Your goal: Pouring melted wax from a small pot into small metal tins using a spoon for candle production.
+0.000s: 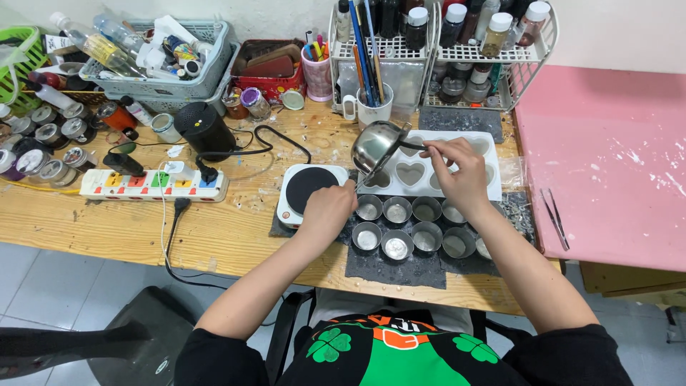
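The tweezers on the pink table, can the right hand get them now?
Probably not right away: the right hand is holding the metal pitcher. The tweezers lie uncovered on the pink table.

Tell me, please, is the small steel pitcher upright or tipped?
Tipped: the steel pitcher leans spout-down toward the round tins, held by the right hand.

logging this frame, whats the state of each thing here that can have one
steel pouring pot: tilted, spout down over the tins
right hand: gripping the pot's handle
left hand: resting beside the nearest tin
round tins: upright, lids off, contents hard to tell
heart mould: cavities look empty
hot plate: nothing on it
power strip: plugs inserted
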